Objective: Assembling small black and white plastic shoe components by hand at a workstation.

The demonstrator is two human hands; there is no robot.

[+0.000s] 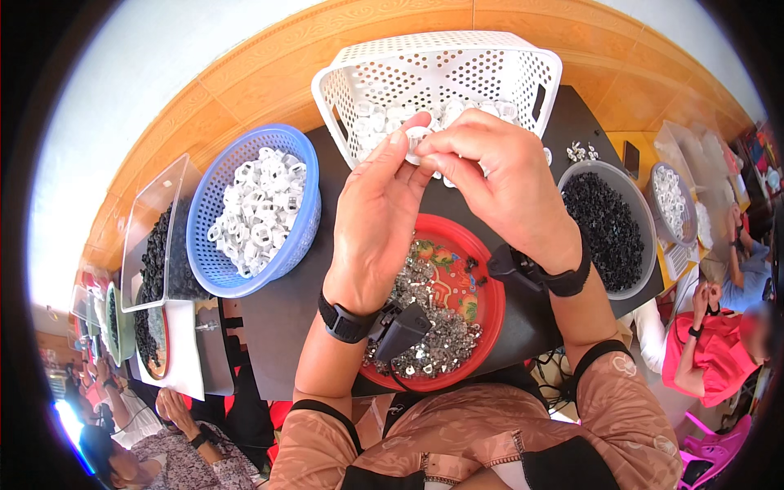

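Observation:
My left hand [371, 208] is raised over the front of a white perforated basket, its thumb and fingertips closed on a small white plastic part [417, 140]. From the other side my right hand [510, 175] meets it, thumb and forefinger pinched at the same part. Whether a smaller piece sits between the right fingertips is hidden. Similar white parts lie heaped in the white basket [437, 51] behind my hands. Below my wrists stands a round red tray [493, 322] with small shiny metal pieces [437, 339] and a few black bits.
On the left a blue basket [204, 233] holds white parts, beside a clear bin [135, 273] of black pieces. A grey bowl [639, 265] of black pieces stands right, near a phone [631, 158]. Other people work at both sides. A pink stool [719, 447] stands lower right.

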